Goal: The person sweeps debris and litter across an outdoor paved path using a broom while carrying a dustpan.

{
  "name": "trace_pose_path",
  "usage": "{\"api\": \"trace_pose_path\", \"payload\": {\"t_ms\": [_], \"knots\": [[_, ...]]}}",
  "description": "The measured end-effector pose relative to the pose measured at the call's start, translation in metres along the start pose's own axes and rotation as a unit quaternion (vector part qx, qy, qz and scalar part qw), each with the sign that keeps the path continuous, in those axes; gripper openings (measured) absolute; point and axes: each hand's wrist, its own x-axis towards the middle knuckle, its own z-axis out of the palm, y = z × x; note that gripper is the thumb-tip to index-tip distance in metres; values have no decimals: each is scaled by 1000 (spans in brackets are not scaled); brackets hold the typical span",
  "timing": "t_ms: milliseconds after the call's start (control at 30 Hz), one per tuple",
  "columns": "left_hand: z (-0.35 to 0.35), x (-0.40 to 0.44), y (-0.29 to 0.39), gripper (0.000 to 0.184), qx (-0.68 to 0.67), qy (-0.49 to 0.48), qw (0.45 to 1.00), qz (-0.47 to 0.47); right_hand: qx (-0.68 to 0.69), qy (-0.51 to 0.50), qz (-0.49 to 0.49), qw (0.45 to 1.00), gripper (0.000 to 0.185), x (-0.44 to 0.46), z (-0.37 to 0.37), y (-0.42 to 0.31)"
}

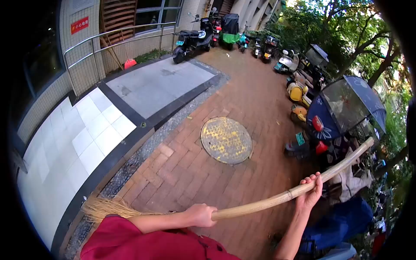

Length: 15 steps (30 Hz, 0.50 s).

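Observation:
A long broom with a pale bamboo handle (255,207) slants across the front of my body, rising to the right. My left hand (200,215) is closed around the handle near its lower part. Farther up, my right hand (310,193) wraps the handle, its fingers curled over the top side. The straw bristles (106,209) fan out at the lower left, over the stone kerb edge, partly hidden behind my red sleeve (117,238). Whether the bristle tips touch the ground I cannot tell.
Brick paving (182,173) holds a round, yellow-marked manhole cover (226,140). A raised tiled step (89,143) and a metal handrail (125,41) run along the left. Parked scooters (299,93) line the right, one with a dark blue canopy (346,106). More scooters (193,41) stand ahead.

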Motion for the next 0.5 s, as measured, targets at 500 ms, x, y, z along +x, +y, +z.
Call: {"api": "trace_pose_path", "payload": {"t_ms": [500], "knots": [[-188, 438, -85, 30, 82, -78, 993, -25, -16, -32, -60, 998, 21, 427, 5, 153]]}}
